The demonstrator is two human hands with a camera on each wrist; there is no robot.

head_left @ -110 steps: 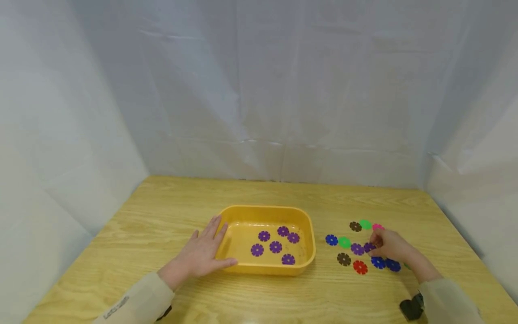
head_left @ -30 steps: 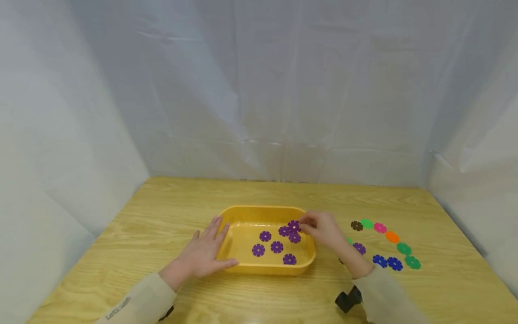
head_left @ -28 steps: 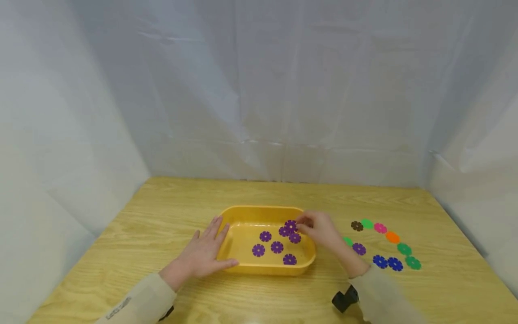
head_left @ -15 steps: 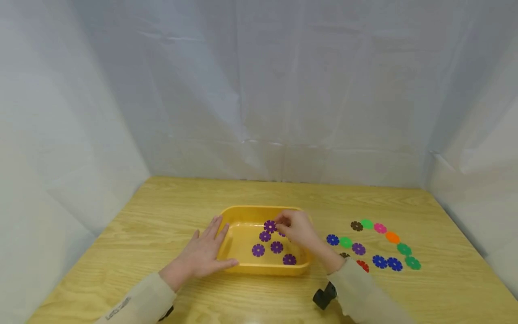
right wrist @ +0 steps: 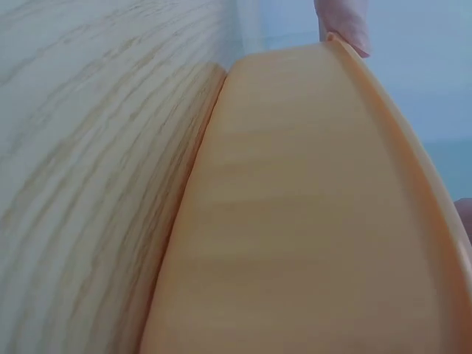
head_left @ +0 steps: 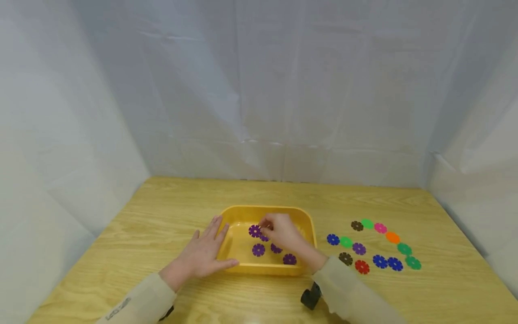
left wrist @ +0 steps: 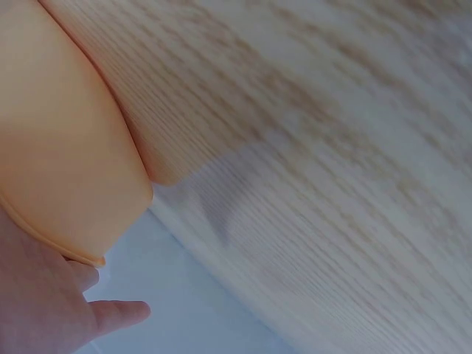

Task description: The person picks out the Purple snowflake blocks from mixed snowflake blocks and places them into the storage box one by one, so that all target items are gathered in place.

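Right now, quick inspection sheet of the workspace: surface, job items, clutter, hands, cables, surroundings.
Surface: wooden table, pale grain, bare around the tray.
Job's things: yellow tray at centre, holding purple flower discs; one purple disc is pinched over the tray's far left part. One more purple disc on the table lies among the loose ones.
Clutter: loose discs right of the tray, blue, green, brown, red, pink, orange.
Hands: left hand lies flat against the tray's left wall; right hand pinches the disc over the tray.
Cables: nothing seen.
Surroundings: white sheeting on three sides.
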